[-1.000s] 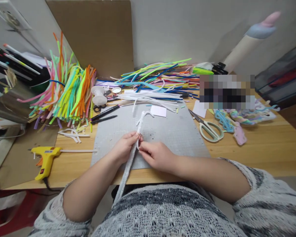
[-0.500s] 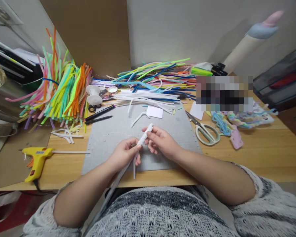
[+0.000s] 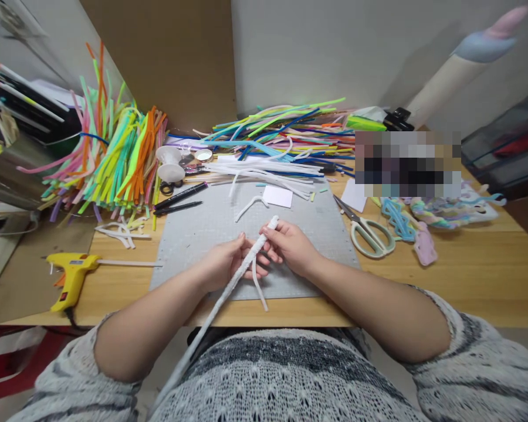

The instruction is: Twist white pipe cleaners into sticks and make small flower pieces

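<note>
A long white stem wrapped in pipe cleaner point(image 3: 229, 288) slants from my lap up over the grey cutting mat point(image 3: 193, 234). Near its thick upper tip, my right hand point(image 3: 293, 246) pinches it between thumb and fingers. My left hand point(image 3: 220, 264) is open, its thumb raised off the stem and its fingers stretched out beneath it, so the stem lies across them. From the wrapped part hangs a loose white pipe-cleaner end point(image 3: 259, 287), pointing down toward the mat's front edge.
At left lies a yellow glue gun point(image 3: 73, 278) with its glue stick. Scissors point(image 3: 372, 234) rest right of the mat. Bundled coloured pipe cleaners point(image 3: 114, 164) and black pens point(image 3: 180, 202) are at left; white pipe cleaners point(image 3: 268, 173) lie behind, a bent piece point(image 3: 249, 206) on the mat.
My left hand has loosened from its pinch, its thumb lifting and fingers spreading. The loose pipe-cleaner end has swung to the right side of the stem. My right hand still grips near the tip.
</note>
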The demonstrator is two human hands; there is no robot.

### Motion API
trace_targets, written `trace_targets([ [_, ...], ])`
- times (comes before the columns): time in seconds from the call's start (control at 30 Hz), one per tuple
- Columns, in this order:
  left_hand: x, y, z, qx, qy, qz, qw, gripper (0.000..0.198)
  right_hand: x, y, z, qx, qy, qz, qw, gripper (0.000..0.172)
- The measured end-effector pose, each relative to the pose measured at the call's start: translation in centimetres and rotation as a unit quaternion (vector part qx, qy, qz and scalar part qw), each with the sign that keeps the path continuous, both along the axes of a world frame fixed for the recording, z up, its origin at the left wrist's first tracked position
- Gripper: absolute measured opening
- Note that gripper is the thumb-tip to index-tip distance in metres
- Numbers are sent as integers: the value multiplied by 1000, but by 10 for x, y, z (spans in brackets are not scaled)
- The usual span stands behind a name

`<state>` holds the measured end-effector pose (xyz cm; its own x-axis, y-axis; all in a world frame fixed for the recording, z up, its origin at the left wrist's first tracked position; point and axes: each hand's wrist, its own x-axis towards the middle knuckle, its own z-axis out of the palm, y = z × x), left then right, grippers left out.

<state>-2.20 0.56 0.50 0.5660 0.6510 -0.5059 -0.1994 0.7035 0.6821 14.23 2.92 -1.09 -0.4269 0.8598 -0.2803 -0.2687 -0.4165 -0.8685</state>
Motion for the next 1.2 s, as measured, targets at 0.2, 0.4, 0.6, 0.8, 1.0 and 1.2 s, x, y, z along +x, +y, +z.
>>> trace_targets([
  [0.2,14,9,4,82,21,-9,996,39,0,2,-1,18,-4,-1,1000,29],
  [0.4,27,9,4,154,105,48,981,29,1,2,3,33,-29,23,999,33],
  [0.6,12,4,7,125,96,44,987,27,8,33,9,139,-168,-62,974,21],
  [0.8,-2,4,13,122,57,72,988,21,-3,79,16,531,-460,21,711,19],
  [1.0,-9,6,18,98,9,60,993,12,-27,84,-1,547,-522,122,643,6],
  [1.2,-6,3,22,126,41,82,988,23,-14,57,20,446,-392,71,801,6],
])
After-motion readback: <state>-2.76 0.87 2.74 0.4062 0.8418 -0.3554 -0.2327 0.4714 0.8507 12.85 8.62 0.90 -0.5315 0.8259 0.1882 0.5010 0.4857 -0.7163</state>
